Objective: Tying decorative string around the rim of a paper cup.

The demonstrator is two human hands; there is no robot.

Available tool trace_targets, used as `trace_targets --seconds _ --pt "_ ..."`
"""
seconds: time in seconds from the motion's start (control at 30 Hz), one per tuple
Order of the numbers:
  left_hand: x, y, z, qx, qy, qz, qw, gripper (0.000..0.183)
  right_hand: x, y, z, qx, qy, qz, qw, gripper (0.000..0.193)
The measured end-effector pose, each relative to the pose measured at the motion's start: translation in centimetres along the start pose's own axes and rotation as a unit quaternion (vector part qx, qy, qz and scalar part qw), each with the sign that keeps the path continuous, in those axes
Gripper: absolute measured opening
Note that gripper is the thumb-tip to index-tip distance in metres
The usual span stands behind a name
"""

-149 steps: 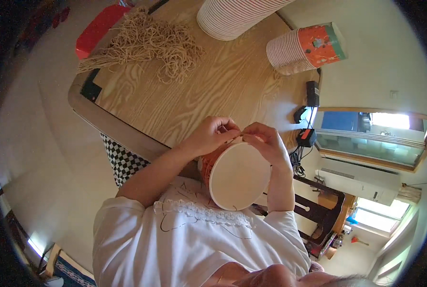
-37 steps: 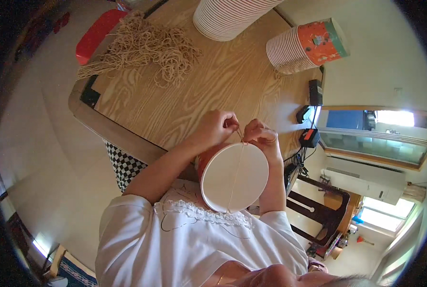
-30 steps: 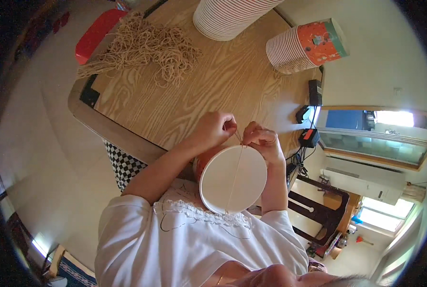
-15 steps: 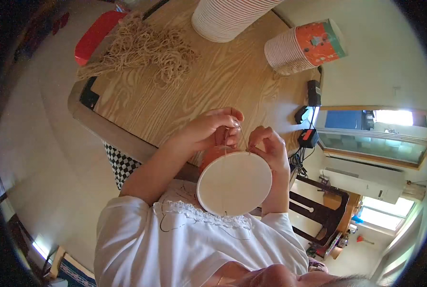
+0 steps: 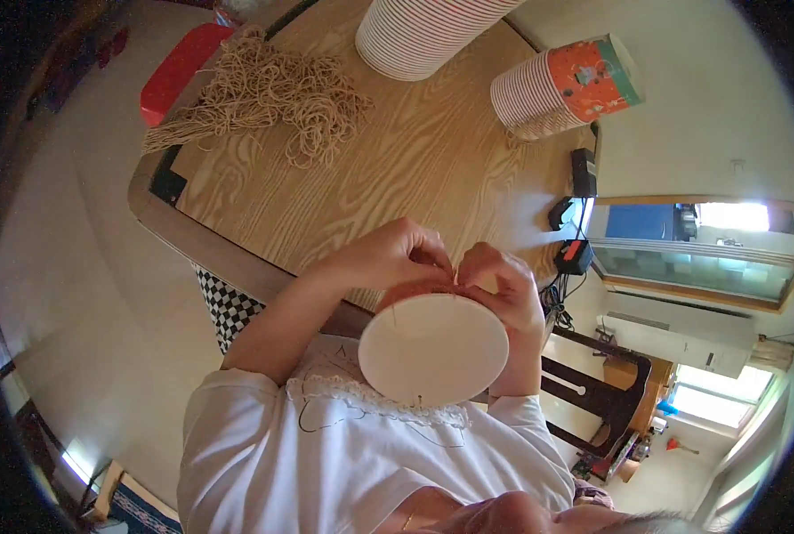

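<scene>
A paper cup (image 5: pixel 432 351), orange outside and white inside, sits tilted in front of my chest with its round mouth towards me. Short bits of thin string cross its rim in a few places. Both hands meet at the far side of that rim. My left hand (image 5: pixel 406 254) is closed in a pinch on a thin string, most of which its fingers hide. Close beside it, my right hand (image 5: pixel 508 285) pinches at the same spot, its fingertips against the rim and the string. A small pale bit of string shows between the two hands.
On the wood-grain table (image 5: pixel 397 169) lies a tangled heap of tan twine (image 5: pixel 281 98) beside a red object (image 5: pixel 179 76). Two stacks of paper cups stand at the back: a tall white-rimmed stack (image 5: pixel 423 36) and an orange-green one (image 5: pixel 561 84). Black adapters (image 5: pixel 575 256) with cables sit at the right edge.
My hands have come together at the rim; my left hand has lowered and the string loop seen between its fingers no longer shows. The cup has tipped slightly.
</scene>
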State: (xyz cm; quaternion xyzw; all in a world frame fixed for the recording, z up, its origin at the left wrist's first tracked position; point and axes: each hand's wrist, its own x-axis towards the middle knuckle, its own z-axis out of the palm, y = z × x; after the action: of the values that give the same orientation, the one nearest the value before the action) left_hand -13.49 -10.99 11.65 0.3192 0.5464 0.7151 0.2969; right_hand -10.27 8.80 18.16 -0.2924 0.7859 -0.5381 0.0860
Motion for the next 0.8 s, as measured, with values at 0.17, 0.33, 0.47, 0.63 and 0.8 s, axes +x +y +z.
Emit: trace_targets --seconds 0.17,0.33,0.47,0.63,0.8 --pt "-0.3 -0.8 1.3 0.025 0.099 -0.007 0.995 0.018 0.1 -0.1 -0.1 -0.039 -0.036 0.05 0.997 0.011" --pt "-0.4 -3.2 1.7 -0.018 0.1 -0.056 0.993 0.016 0.2 1.2 -1.0 -0.081 -0.055 0.067 0.993 0.009" --pt "-0.4 -3.0 1.8 -0.038 0.086 -0.064 0.994 0.015 -0.3 2.3 -1.3 -0.084 -0.081 0.071 0.991 0.009" --pt "-0.5 -3.5 2.0 -0.07 0.092 -0.067 0.991 0.016 -0.9 3.3 -1.1 -0.05 -0.072 0.085 0.992 0.008" --pt "-0.1 -3.8 2.2 -0.015 0.126 -0.06 0.99 0.017 -0.8 4.2 -1.1 -0.01 -0.08 0.101 0.992 0.008"
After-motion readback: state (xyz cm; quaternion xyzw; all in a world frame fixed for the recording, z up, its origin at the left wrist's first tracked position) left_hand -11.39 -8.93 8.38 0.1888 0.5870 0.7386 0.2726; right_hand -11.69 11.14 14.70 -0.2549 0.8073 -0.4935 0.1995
